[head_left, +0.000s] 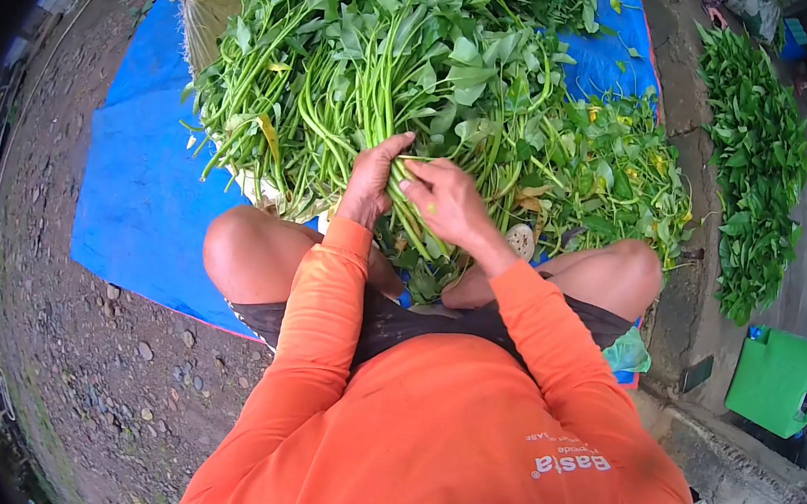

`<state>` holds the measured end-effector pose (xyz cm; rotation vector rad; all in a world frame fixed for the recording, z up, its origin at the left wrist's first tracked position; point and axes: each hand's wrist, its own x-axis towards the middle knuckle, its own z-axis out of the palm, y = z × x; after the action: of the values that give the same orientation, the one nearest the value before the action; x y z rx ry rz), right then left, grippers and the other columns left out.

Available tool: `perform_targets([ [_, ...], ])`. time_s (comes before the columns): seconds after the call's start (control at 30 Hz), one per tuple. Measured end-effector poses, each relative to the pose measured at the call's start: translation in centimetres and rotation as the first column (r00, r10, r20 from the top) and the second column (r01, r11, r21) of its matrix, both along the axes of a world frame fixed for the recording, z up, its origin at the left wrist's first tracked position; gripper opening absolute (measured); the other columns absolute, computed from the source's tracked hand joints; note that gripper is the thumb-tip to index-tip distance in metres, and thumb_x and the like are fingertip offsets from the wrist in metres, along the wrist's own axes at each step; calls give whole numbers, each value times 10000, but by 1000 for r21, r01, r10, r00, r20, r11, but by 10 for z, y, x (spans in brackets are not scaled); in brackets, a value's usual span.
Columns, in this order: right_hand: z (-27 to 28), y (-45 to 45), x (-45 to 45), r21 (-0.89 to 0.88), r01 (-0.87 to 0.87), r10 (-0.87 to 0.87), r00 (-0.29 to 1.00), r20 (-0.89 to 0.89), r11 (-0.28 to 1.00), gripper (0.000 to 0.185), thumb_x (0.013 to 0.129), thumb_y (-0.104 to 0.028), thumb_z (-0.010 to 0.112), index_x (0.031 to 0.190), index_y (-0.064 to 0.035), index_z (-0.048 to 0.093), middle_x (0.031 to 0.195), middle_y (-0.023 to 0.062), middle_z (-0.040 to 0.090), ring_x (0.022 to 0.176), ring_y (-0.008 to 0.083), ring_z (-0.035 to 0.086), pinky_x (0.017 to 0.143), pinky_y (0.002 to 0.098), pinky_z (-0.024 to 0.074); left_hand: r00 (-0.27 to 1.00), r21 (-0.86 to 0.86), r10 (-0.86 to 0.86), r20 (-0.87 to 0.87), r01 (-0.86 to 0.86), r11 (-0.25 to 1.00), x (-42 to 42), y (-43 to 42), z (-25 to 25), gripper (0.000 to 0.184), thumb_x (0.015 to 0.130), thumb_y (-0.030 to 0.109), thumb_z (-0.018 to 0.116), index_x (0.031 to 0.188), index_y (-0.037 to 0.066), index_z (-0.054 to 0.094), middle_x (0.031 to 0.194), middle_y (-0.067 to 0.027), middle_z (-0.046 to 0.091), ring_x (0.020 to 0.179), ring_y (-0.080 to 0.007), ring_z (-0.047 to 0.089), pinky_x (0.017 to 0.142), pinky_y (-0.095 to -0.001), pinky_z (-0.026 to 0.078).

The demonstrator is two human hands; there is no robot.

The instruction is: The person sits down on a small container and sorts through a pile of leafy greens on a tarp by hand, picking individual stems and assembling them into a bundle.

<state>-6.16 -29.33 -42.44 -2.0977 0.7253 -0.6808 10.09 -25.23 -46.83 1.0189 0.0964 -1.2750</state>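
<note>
A bunch of long green stems with arrow-shaped leaves, looking like water spinach (381,88), points away from me, its cut ends low between my crossed legs. My left hand (370,179) is wrapped round the stems from the left. From the right, my right hand (448,200) is closed on the same bunch, fingers bent against the stems near the left thumb. Whether a thin tie is between the fingers, I cannot make out. Beyond and around the hands spreads a big heap of the same greens (278,45).
Under the heap lies a blue tarp (145,185), with a woven sack (212,22) at its left. Loose yellowing leaves (625,173) are scattered at right. Past the concrete edge are another leafy pile (752,164) and a green container (775,383). Gravel ground (148,362) borders the tarp.
</note>
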Motion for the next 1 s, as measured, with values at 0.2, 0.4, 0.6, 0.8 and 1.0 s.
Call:
perform_targets([
  [0.2,46,-52,-44,99,181,-186,982,43,978,235,981,-128,739,1152,28,779,1046,137,748,912,190,717,812,306,569,989,11,-82,119,82,997,10,6,27,183,944,234,839,988,114,709,765,19,650,624,-95,614,574,-258,535],
  [0.4,50,-28,-12,-70,-146,128,969,-209,987,350,976,-215,719,1203,51,728,1036,213,770,940,440,731,869,511,581,982,24,-98,160,96,995,-5,-3,33,222,947,250,836,1020,76,718,823,-37,695,685,-161,672,631,-329,574],
  [0.6,37,20,6,-367,-27,-34,987,-159,930,125,908,-153,675,853,-42,670,824,153,699,799,374,720,770,517,582,948,171,-35,317,-21,985,-14,-5,54,241,919,235,854,960,46,710,753,-42,664,604,-159,618,567,-311,519],
  [0.8,65,81,-25,-405,-297,314,949,-25,865,79,855,-125,688,794,-98,646,758,81,655,729,288,701,734,463,581,985,49,26,169,-34,998,27,5,47,235,934,249,844,993,139,644,654,34,585,534,-97,562,498,-240,486],
  [1.0,66,-66,-127,-701,253,-434,896,-90,666,168,933,-97,658,1060,-32,748,869,130,683,814,319,690,766,482,561,996,-178,-76,48,83,981,57,27,76,221,1024,301,751,890,198,609,648,67,526,537,-85,521,506,-270,498],
])
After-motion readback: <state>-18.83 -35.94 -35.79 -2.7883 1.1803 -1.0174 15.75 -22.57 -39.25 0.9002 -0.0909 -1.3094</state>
